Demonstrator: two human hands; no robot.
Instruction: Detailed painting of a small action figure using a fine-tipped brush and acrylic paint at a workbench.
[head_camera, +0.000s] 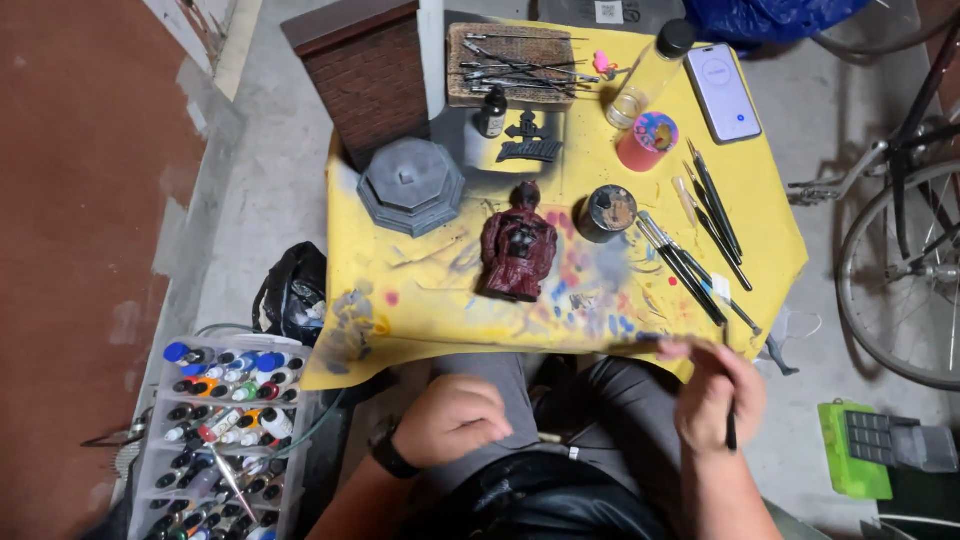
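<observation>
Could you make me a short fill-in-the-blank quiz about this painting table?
1. The right hand holds a thin ____.
2. The cloth covering the table is ____.
3. The dark red figure stands to the right of a grey ____-shaped base.
4. The left hand wears a black ____.

Missing words: paintbrush; yellow; octagon; wristwatch

A small table covered in a paint-stained yellow cloth carries a dark red bust figure at its middle. A grey octagonal base sits near the left edge, brushes toward the right edge, a phone at the far right corner.
</observation>
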